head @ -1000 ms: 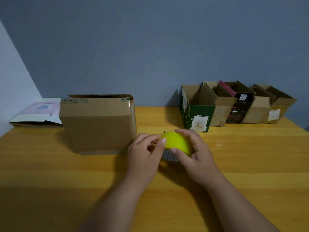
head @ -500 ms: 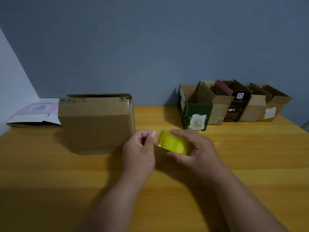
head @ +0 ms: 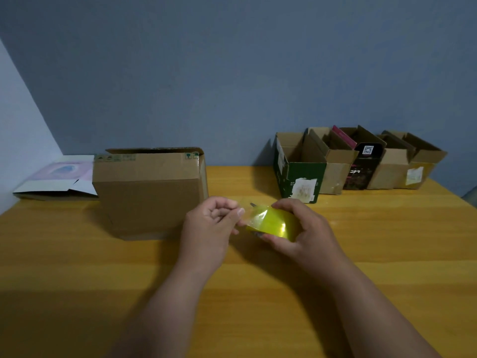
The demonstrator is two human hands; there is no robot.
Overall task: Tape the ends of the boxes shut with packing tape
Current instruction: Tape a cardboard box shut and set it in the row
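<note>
A yellow roll of packing tape point(head: 271, 223) is held above the wooden table point(head: 361, 241) at the centre. My right hand point(head: 302, 228) grips the roll from the right side. My left hand point(head: 211, 223) pinches the clear free end of the tape point(head: 245, 206) just left of the roll. A large brown cardboard box point(head: 149, 192) stands directly left of my left hand, with its top flap slightly raised.
A row of several small open boxes stands at the back right against the wall, led by a green box point(head: 299, 177). A flattened white and pink carton point(head: 56, 179) lies at the back left.
The roll has been lifted off the table. My left hand has caught the tape's free end and pulled a short strip away from the roll to the left.
</note>
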